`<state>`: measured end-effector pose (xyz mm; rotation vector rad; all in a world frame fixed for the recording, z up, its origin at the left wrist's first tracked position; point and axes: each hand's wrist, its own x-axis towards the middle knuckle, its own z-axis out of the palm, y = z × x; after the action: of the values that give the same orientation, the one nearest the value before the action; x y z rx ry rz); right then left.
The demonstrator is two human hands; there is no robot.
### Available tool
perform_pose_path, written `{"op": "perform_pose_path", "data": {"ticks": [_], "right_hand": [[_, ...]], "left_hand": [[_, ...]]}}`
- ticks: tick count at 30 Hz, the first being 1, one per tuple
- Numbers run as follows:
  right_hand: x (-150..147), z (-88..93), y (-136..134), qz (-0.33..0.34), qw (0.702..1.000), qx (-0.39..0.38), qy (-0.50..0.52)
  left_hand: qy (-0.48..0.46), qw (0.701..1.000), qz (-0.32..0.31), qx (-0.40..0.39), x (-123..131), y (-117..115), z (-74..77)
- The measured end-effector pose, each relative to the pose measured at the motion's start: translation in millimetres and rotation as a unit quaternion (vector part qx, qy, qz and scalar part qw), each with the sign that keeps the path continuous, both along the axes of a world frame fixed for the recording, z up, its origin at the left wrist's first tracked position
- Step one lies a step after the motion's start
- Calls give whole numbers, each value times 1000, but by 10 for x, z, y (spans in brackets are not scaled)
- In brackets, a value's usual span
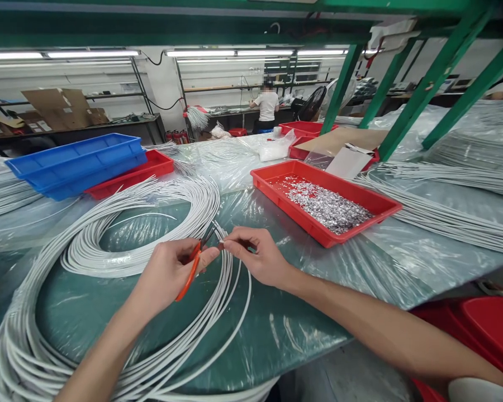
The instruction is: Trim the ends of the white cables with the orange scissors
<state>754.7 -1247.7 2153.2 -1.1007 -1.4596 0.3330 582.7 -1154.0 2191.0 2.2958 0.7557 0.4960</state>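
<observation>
My left hand [174, 268] is closed around orange-handled pliers [188, 279], whose dark jaws point up and to the right over the cable ends. Just right of them, my right hand [257, 254] pinches the end of a white cable [250, 290] between thumb and fingers; the tip itself is too small to make out. Under both hands lies a large loop of white cables [23, 318], and behind it a smaller coil [121, 262]. A red tray [327, 237] with many small silvery metal pieces [327, 206] stands beyond my right hand.
Blue trays [79, 167] rest over a red tray [157, 163] at the back left. More cables [452, 218] lie on the plastic-covered table [302, 312] at right. Green posts [436, 84] rise at the far right. A person [267, 106] is at a distant bench.
</observation>
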Motion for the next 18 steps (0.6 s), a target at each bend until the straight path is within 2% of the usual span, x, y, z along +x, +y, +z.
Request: {"op": "perform_pose_path", "data": {"ticks": [8, 11, 18], "right_hand": [[2, -7, 5, 0, 999, -27, 45], [11, -4, 7, 9, 997, -27, 67], [16, -15, 40, 50, 994, -23, 96]], "left_hand": [[24, 996, 22, 86, 20, -12, -41], [42, 996, 20, 82, 14, 11, -47], [47, 997, -25, 55, 18, 18, -75]]}}
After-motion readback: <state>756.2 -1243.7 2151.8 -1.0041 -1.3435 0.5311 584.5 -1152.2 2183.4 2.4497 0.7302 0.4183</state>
